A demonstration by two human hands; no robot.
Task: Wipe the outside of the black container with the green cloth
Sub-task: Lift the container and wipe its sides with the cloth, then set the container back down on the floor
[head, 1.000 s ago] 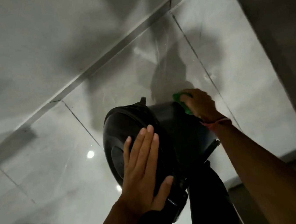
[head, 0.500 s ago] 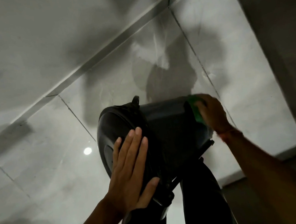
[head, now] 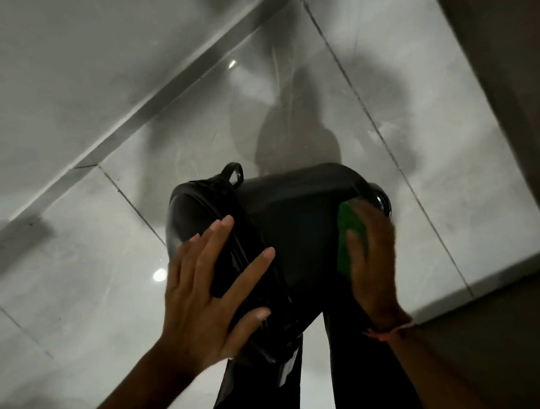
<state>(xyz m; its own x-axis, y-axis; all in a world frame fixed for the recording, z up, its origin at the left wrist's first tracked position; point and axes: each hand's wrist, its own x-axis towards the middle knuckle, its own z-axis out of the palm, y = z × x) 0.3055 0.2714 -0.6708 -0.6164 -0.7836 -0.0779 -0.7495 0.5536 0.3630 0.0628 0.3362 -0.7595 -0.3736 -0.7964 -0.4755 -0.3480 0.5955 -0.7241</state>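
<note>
Glossy pale floor tiles (head: pixel 77 251) below. Left hand (head: pixel 205 297) flat, fingers spread, pressed against lidded end of smooth black plastic container (head: pixel 290 222), which is held on its side above dark trouser legs (head: pixel 258 395). Small loop handle (head: pixel 234 172) at top rim. Right hand (head: pixel 372 253) presses folded green cloth (head: pixel 352 239) to container's right wall. Judged light, rigid, slick; brace at ribbed lid edge.

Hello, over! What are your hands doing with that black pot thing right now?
Left hand flat on black container, steadying. Right hand presses green cloth on its side. Nothing in the way.
</note>
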